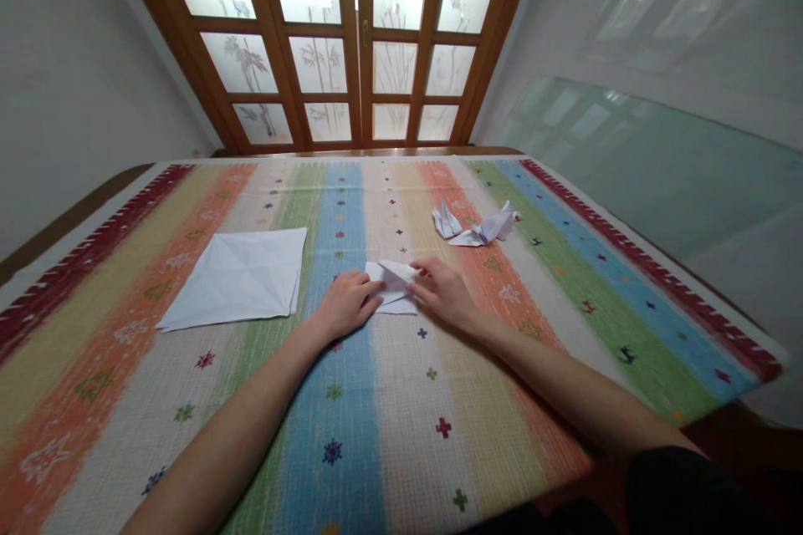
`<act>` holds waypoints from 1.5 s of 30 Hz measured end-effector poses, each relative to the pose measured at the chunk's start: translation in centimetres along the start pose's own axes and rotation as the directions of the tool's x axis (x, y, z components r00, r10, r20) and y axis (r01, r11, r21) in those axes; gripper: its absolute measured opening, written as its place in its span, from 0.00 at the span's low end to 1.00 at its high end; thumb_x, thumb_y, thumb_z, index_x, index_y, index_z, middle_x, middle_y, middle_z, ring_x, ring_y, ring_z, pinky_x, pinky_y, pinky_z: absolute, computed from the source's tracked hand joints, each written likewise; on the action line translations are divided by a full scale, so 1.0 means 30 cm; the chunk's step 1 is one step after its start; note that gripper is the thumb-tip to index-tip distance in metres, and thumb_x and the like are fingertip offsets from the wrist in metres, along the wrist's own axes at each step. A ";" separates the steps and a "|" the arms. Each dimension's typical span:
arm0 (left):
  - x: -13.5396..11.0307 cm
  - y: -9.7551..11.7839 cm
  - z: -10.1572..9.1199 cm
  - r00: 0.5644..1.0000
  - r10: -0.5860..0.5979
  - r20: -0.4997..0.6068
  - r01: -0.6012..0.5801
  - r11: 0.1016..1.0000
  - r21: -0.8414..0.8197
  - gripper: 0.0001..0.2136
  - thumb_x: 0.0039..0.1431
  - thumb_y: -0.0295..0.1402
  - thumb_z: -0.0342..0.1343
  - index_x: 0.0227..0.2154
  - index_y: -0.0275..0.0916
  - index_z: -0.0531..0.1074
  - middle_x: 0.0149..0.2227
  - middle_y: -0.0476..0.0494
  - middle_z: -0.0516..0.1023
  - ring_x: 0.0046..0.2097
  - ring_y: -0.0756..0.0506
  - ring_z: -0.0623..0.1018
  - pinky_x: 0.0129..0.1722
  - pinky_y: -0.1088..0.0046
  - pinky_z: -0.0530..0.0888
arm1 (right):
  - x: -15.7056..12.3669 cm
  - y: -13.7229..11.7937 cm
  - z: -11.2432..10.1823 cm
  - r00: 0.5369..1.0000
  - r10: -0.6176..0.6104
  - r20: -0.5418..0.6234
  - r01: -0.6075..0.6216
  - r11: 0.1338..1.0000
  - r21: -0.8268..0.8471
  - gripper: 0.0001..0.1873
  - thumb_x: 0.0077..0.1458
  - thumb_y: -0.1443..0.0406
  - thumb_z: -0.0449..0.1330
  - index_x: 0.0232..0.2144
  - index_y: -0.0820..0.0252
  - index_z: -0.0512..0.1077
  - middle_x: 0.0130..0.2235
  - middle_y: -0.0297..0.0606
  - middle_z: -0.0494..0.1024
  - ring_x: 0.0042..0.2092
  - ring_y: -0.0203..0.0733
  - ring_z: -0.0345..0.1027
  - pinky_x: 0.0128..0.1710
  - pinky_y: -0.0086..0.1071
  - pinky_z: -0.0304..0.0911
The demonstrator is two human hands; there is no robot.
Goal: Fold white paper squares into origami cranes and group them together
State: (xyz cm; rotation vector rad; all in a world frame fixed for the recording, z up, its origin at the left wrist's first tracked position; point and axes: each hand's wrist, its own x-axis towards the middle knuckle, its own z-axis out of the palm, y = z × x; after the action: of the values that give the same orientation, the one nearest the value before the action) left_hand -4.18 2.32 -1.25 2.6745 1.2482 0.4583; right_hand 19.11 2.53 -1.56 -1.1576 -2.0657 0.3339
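A small folded piece of white paper (395,288) lies on the striped tablecloth between my two hands. My left hand (348,301) rests on the cloth, its fingers closed on the paper's left edge. At the right side, my right hand (444,291) pinches a raised flap of the same paper between thumb and fingers. Part of each edge is hidden under the fingertips. To the left is a stack of white paper sheets (242,276) with crease lines on the top one. Beyond my right hand sit two folded paper cranes (488,227) (446,221), close together.
The tablecloth (332,435) has coloured stripes with small printed figures and covers the table. Behind the far edge stands a wooden door (357,84) with frosted panes. White walls rise at both sides, with a pale glass-like panel (627,184) at the right.
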 end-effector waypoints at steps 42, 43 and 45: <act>0.044 0.035 0.029 0.988 -0.086 0.125 0.073 0.992 0.102 0.30 0.63 0.48 0.48 0.63 0.37 0.57 0.66 0.33 0.58 0.67 0.34 0.57 0.64 0.47 0.52 | -0.189 -0.066 -0.085 0.843 -0.427 0.328 0.473 0.878 -0.071 0.15 0.59 0.70 0.51 0.45 0.58 0.73 0.43 0.42 0.81 0.46 0.45 0.75 0.47 0.41 0.69; 0.043 0.035 0.026 0.989 -0.089 0.120 0.078 0.993 0.090 0.31 0.62 0.49 0.49 0.63 0.37 0.56 0.65 0.33 0.59 0.67 0.34 0.57 0.63 0.47 0.53 | -0.184 -0.069 -0.085 0.875 -0.378 0.303 0.411 0.910 -0.051 0.14 0.59 0.69 0.52 0.45 0.57 0.73 0.43 0.42 0.81 0.46 0.45 0.74 0.47 0.42 0.69; 0.038 0.034 0.023 0.992 -0.085 0.096 0.079 0.995 0.060 0.35 0.58 0.52 0.52 0.63 0.38 0.56 0.64 0.33 0.61 0.67 0.33 0.57 0.63 0.47 0.53 | -0.166 -0.069 -0.084 0.941 -0.252 0.228 0.264 0.964 -0.027 0.14 0.58 0.66 0.56 0.46 0.58 0.72 0.44 0.44 0.79 0.47 0.47 0.73 0.48 0.44 0.68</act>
State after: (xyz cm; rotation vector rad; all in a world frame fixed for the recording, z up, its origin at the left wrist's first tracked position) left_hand -2.52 2.52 -1.39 2.6432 1.3556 0.2796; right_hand 21.21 -3.00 -1.04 -0.8983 -2.4067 0.2886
